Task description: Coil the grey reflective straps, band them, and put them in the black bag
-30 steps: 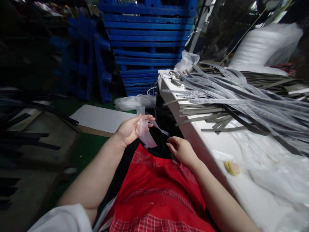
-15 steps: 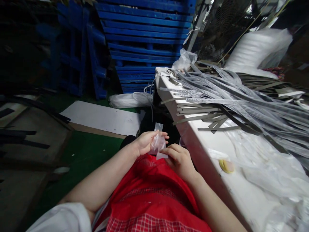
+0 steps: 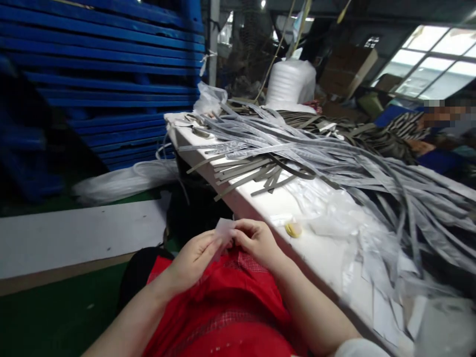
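My left hand [image 3: 193, 258] and my right hand [image 3: 255, 241] meet over my lap, above a red checked apron [image 3: 230, 307]. Both pinch a small clear plastic bag [image 3: 224, 231] between their fingertips. The bag is crumpled and partly hidden by the fingers. Just right of my hands runs the edge of a white table [image 3: 260, 210].
A heap of long grey strips [image 3: 316, 153] in clear sleeves covers the table. A small yellow tape roll [image 3: 293, 228] and loose plastic bags [image 3: 372, 248] lie nearer. Blue pallets [image 3: 111, 74] stack at the left, a white board [image 3: 74, 235] on the floor, another person [image 3: 427, 129] far right.
My hands have closed together on the plastic bag, which was loose in the left hand before. The camera has swung right and up, showing more of the table.
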A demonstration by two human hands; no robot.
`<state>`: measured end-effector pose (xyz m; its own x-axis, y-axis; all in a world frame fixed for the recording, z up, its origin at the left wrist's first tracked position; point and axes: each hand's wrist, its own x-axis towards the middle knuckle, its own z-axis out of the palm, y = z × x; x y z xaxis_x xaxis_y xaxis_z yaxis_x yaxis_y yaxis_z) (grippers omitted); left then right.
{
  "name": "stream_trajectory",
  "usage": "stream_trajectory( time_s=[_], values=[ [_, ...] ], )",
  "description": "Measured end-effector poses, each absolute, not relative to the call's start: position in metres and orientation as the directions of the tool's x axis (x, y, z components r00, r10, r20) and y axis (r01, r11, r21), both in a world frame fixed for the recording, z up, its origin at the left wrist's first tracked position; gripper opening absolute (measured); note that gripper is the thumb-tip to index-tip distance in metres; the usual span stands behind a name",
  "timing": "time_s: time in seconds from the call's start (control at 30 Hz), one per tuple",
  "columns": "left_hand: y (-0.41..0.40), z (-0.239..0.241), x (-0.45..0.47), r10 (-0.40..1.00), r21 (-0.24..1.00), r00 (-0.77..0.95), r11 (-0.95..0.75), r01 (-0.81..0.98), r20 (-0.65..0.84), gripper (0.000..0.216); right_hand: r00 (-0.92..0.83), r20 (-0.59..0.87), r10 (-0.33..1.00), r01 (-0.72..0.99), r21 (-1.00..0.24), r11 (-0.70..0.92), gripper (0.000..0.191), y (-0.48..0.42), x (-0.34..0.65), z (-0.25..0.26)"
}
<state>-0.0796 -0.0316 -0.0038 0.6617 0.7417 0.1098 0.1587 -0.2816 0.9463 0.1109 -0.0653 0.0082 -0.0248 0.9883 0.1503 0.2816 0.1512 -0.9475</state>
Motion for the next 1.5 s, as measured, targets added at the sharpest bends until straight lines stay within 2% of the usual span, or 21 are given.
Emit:
stream_trajectory(
  time_s=[0.07,0.13,0.17,0.23,0.3,0.4,0.47,0.6,0.7,0.77,0.83,0.9,0.97,1.03,1.1,1.2,1.33,1.5],
  values=[
    [-0.03,-0.013,-0.074,0.765,0.961,0.639,-0.226,0.156,0.076,0.037,0.165,0.289,0.943,0.585,-0.799,0.142,0.021,-0.076,0.143,0.01],
    [-0.025,-0.021,-0.073,0.765,0.97,0.643,-0.181,0.16,0.037,0.035,0.29,0.402,0.869,0.831,-0.557,-0.02,0.019,-0.091,0.18,0.006],
    [-0.023,-0.024,-0.073,0.764,0.973,0.645,-0.161,0.164,0.018,0.035,0.318,0.419,0.85,0.891,-0.438,-0.118,0.019,-0.099,0.197,0.001],
    [-0.018,-0.032,-0.074,0.763,0.976,0.646,-0.133,0.175,-0.012,0.036,0.332,0.396,0.856,0.937,-0.238,-0.254,0.021,-0.114,0.223,-0.012],
    [-0.013,-0.04,-0.074,0.761,0.975,0.648,-0.12,0.189,-0.032,0.04,0.315,0.354,0.881,0.949,-0.102,-0.298,0.03,-0.126,0.238,-0.027],
    [-0.008,-0.048,-0.07,0.741,0.968,0.669,-0.116,0.22,-0.063,0.045,0.287,0.334,0.898,0.955,-0.025,-0.296,0.045,-0.131,0.242,-0.045],
    [-0.008,-0.048,-0.067,0.739,0.966,0.671,-0.126,0.225,-0.059,0.047,0.297,0.331,0.896,0.951,-0.017,-0.309,0.042,-0.128,0.241,-0.049],
    [-0.016,-0.036,-0.064,0.753,0.955,0.658,-0.21,0.207,0.023,0.048,0.296,0.318,0.901,0.953,-0.035,-0.301,0.034,-0.12,0.242,-0.039],
    [-0.024,-0.027,-0.065,0.742,0.94,0.666,-0.275,0.201,0.075,0.043,0.302,0.391,0.87,0.953,-0.145,-0.266,0.033,-0.121,0.238,-0.025],
    [-0.031,-0.023,-0.066,0.713,0.929,0.694,-0.317,0.19,0.101,0.038,0.342,0.447,0.827,0.919,-0.342,-0.195,0.033,-0.123,0.227,-0.014],
    [-0.038,-0.019,-0.065,0.661,0.921,0.741,-0.352,0.165,0.12,0.035,0.358,0.382,0.852,0.784,-0.619,-0.052,0.032,-0.122,0.21,-0.004],
    [-0.044,-0.015,-0.063,0.605,0.921,0.786,-0.366,0.134,0.126,0.034,0.244,0.208,0.947,0.495,-0.867,0.063,0.032,-0.119,0.189,0.003],
    [-0.049,-0.012,-0.062,0.575,0.924,0.809,-0.363,0.119,0.121,0.034,0.042,0.058,0.997,0.197,-0.979,0.049,0.037,-0.114,0.171,0.008],
    [-0.052,-0.01,-0.062,0.565,0.924,0.817,-0.361,0.123,0.113,0.033,-0.093,-0.002,0.996,0.047,-0.999,0.002,0.039,-0.109,0.157,0.01],
    [-0.054,-0.01,-0.065,0.568,0.92,0.816,-0.368,0.137,0.106,0.033,-0.151,0.001,0.989,0.028,-1.0,0.005,0.033,-0.106,0.147,0.01],
    [-0.056,-0.011,-0.069,0.588,0.917,0.806,-0.356,0.181,0.069,0.033,-0.108,0.071,0.992,0.132,-0.988,0.085,0.019,-0.103,0.14,0.009],
    [-0.056,-0.01,-0.07,0.572,0.915,0.82,-0.349,0.203,0.036,0.032,0.019,0.153,0.988,0.331,-0.934,0.139,0.019,-0.102,0.133,0.01],
    [-0.06,-0.002,-0.061,0.55,0.915,0.83,-0.376,0.145,0.095,0.033,-0.066,0.201,0.977,0.327,-0.921,0.211,0.014,-0.103,0.127,0.01]
  ],
)
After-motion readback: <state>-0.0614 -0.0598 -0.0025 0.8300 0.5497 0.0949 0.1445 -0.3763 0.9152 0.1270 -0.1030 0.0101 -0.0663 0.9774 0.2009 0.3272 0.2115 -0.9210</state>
